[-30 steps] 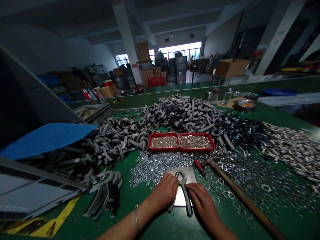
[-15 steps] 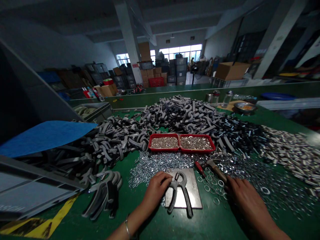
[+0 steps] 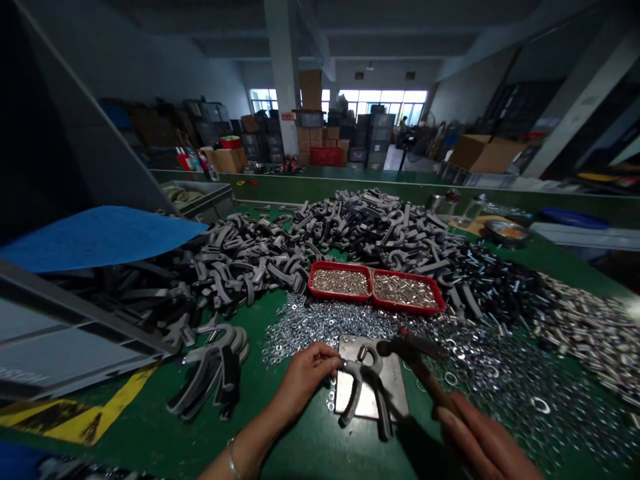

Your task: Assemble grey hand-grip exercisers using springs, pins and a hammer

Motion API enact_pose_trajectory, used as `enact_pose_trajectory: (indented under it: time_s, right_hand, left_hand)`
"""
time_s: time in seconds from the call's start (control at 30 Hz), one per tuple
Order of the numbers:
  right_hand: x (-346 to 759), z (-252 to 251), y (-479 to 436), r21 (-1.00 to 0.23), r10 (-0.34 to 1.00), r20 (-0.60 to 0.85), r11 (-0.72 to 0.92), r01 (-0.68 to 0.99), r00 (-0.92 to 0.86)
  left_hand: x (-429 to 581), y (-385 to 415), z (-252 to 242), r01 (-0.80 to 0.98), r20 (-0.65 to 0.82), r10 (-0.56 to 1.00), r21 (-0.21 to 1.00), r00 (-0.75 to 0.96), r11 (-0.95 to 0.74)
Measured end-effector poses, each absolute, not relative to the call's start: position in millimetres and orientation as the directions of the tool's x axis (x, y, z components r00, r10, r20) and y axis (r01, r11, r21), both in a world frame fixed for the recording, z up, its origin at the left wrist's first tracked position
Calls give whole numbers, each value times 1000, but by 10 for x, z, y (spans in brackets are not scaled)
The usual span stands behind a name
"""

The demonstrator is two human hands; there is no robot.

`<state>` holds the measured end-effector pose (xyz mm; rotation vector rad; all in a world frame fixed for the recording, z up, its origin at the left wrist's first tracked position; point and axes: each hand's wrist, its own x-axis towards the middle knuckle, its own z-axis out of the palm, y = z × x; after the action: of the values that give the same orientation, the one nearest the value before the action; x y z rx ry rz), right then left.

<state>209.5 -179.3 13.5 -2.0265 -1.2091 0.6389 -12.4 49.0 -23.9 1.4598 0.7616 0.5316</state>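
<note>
A grey and black hand grip exerciser [image 3: 356,393] lies on a square metal plate [image 3: 345,343], its two handles pointing towards me and its curved head away. My left hand [image 3: 311,375] is closed in a pinch at its left side, where a small silver end shows by the fingertips. My right hand [image 3: 467,427] is wrapped round the wooden handle of a hammer [image 3: 423,373]. The hammer's dark head is raised above the exerciser's right side and partly hides it. Several similar exercisers [image 3: 215,373] lie stacked to the left.
Two red trays [image 3: 341,298] of small metal parts stand behind a spread of washers and nuts [image 3: 295,327]. Grey handle parts [image 3: 370,227] are heaped farther back. Metal sleeves [image 3: 585,313] cover the right side. A grey crate [image 3: 60,347] stands at the left.
My right hand has lifted the hammer off the table and brought its head left over the exerciser. My left hand keeps its pinch. The view has shifted slightly.
</note>
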Motion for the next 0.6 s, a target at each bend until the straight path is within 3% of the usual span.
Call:
enact_pose_trajectory:
  time_s: [0.07,0.23,0.4,0.6]
  right_hand:
    - [1986,124,-1692,-761,905,-79,-325,562,417]
    - [2007,61,-1469,-778,905,-280,-409,477,320]
    - [2074,104,-1456,-923,835,-260,-363,131,485]
    - [1976,-76,-1681,-894,635,-425,-409,-186,646]
  left_hand:
    - [-92,514,-230,156,-95,725,988,682,-17]
    - [24,611,-193,277,62,708,893,704,-354]
    - [386,651,-263,296,151,594,755,790,-585]
    - [716,683,-374,333,114,567,709,815,-621]
